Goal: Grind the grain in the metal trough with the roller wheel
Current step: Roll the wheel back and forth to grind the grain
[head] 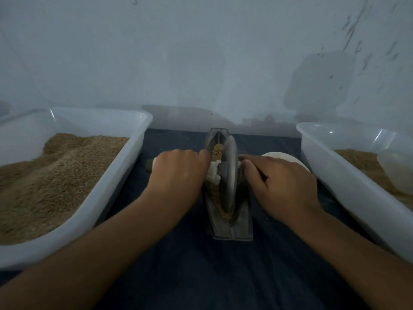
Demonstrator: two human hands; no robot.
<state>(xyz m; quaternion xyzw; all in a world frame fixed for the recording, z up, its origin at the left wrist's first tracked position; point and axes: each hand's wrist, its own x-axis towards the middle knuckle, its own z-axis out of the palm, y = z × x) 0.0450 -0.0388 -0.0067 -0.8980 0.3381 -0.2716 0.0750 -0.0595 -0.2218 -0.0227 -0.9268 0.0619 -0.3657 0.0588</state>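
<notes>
Both arms reach in: left hand (pixel 178 168) and right hand (pixel 279 182) each grip the handle beside the roller wheel (pixel 230 173), which stands in the metal trough (pixel 243 220) on grain (pixel 218 151). Pushing crooked could tip the wheel and spill grain onto the dark cloth (pixel 196 265).

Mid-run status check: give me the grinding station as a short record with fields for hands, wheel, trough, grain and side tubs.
left hand: grips the axle handle on the wheel's left side
right hand: grips the axle handle on the wheel's right side
roller wheel: upright on edge, seated in the trough
metal trough: on the dark cloth, long axis running away from the person
grain: in the trough, beyond and before the wheel
left tub: heaped with brown grain
right tub: holds some grain and a small clear cup
</notes>
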